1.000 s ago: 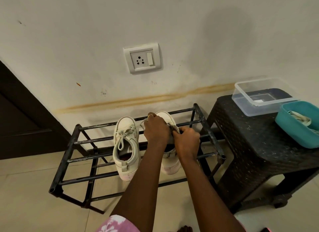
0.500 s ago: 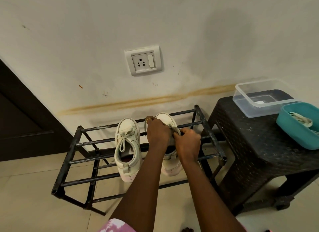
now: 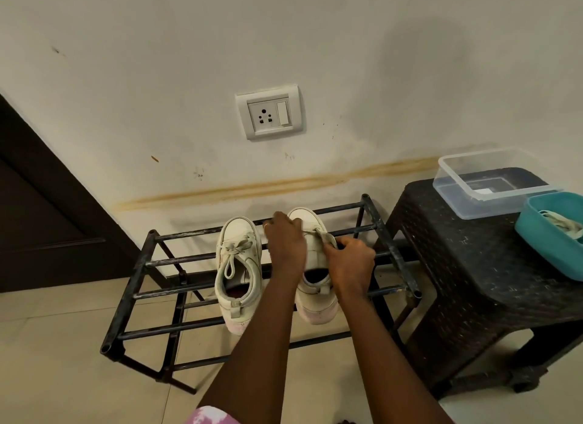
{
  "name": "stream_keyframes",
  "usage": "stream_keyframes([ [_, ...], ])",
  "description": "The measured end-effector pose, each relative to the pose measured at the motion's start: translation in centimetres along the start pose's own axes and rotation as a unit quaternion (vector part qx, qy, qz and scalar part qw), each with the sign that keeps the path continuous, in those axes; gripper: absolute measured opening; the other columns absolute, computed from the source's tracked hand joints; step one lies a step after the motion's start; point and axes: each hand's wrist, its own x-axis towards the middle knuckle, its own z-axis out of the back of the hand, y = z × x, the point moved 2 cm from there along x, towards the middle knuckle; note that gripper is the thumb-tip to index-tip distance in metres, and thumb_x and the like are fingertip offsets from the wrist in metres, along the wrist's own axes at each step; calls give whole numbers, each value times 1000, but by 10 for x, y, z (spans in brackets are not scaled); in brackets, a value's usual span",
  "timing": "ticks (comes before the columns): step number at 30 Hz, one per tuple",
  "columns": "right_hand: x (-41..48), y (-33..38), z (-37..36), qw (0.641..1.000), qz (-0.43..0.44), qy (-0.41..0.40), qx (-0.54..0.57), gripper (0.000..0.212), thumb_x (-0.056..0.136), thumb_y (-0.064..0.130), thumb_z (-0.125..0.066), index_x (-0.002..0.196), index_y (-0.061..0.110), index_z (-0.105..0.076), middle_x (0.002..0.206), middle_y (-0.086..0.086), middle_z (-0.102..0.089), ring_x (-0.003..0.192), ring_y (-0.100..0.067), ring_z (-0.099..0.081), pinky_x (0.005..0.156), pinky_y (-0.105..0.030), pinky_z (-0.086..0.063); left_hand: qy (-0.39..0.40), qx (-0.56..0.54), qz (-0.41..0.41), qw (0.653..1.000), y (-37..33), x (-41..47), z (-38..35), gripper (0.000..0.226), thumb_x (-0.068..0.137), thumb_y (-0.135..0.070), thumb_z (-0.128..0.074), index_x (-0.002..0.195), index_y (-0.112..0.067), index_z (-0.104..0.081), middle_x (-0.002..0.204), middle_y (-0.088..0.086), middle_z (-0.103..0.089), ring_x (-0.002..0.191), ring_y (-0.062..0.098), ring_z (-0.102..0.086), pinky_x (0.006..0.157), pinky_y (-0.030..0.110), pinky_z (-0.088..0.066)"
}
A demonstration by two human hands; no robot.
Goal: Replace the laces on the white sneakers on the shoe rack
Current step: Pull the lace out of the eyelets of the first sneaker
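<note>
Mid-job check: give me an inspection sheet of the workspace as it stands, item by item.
Surface: black metal shoe rack on the tiled floor, against the wall.
Job's things: left sneaker on the rack, lace tied in a bow; right sneaker beside it; pale laces in the teal tub.
Clutter: clear box and teal tub on the black stool, right of the rack.
Grippers: left hand holds the right sneaker near its toe; right hand pinches its lace.
Cables: nothing seen.
Surroundings: wall socket above the rack, brown streak on the wall, dark door at left.
</note>
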Motion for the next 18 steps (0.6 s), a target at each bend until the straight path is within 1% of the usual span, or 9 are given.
stream_keyframes([
  [1, 1, -1, 1, 1000, -1, -6, 1, 20, 87, 22, -65, 99, 7, -72, 83, -4, -65, 60, -2, -49, 51, -9, -34, -10, -56, 25, 998, 5, 7, 4, 21, 93, -15, -46, 101, 2, -55, 100, 16, -55, 85, 27, -54, 67, 30, -38],
  [2, 1, -1, 2, 1000, 2, -6, -3, 20, 88, 22, -64, 98, 7, -72, 83, -5, -66, 57, 0, -45, 48, -7, -29, -18, -109, 49, 993, 10, 13, 8, 16, 91, -16, -48, 94, -2, -55, 96, 18, -59, 86, 31, -59, 70, 35, -47],
  [4, 0, -1, 0, 1000, 16, 5, -10, 20, 87, 22, -65, 96, 5, -72, 83, -6, -68, 60, -3, -50, 49, -7, -30, -15, -170, 92, 981, 18, 22, 16, 8, 88, -13, -49, 83, -9, -54, 91, 19, -61, 88, 35, -64, 74, 47, -56],
  [6, 0, 0, -2, 1000, 23, 10, -8, 19, 85, 20, -66, 95, 6, -73, 83, -7, -69, 66, -9, -57, 50, -7, -34, -2, -179, 108, 978, 22, 27, 22, 12, 89, -7, -50, 78, -8, -55, 86, 18, -61, 76, 29, -65, 65, 42, -58],
  [8, 1, 0, -2, 1000, 18, 9, -1, 19, 85, 20, -67, 97, 6, -72, 84, -7, -70, 67, -9, -58, 49, -8, -35, -6, -143, 88, 986, 24, 30, 27, 13, 87, -6, -52, 75, -7, -58, 82, 19, -64, 69, 26, -65, 63, 39, -58],
  [11, 4, 0, -2, 1000, 17, 7, -4, 21, 84, 21, -68, 99, 7, -72, 85, -7, -70, 67, -10, -58, 49, -10, -36, -15, -76, 53, 996, 28, 31, 30, 8, 84, -9, -58, 89, -7, -64, 91, 15, -68, 81, 31, -67, 74, 46, -57],
  [14, 6, 0, -3, 1000, 23, 9, -9, 21, 84, 23, -68, 96, 6, -72, 84, -7, -70, 66, -10, -58, 48, -10, -35, 6, -37, 13, 999, 23, 28, 31, 37, 81, -6, -58, 117, -11, -61, 113, 13, -64, 92, 33, -66, 82, 46, -55],
  [15, 6, 0, -3, 1000, 26, 8, -10, 21, 83, 23, -69, 95, 5, -72, 82, -6, -69, 65, -9, -57, 47, -10, -34, 17, -20, -12, 1000, 19, 27, 31, 41, 80, -7, -57, 121, -15, -61, 118, 9, -62, 96, 31, -65, 87, 42, -53],
  [18, 8, -1, -3, 999, 43, 8, -17, 22, 83, 26, -69, 90, 5, -72, 75, -4, -66, 64, -10, -56, 48, -12, -35, 77, 50, -96, 991, 4, 21, 24, 32, 82, -11, -58, 112, -16, -69, 120, 5, -64, 108, 23, -60, 92, 30, -46],
])
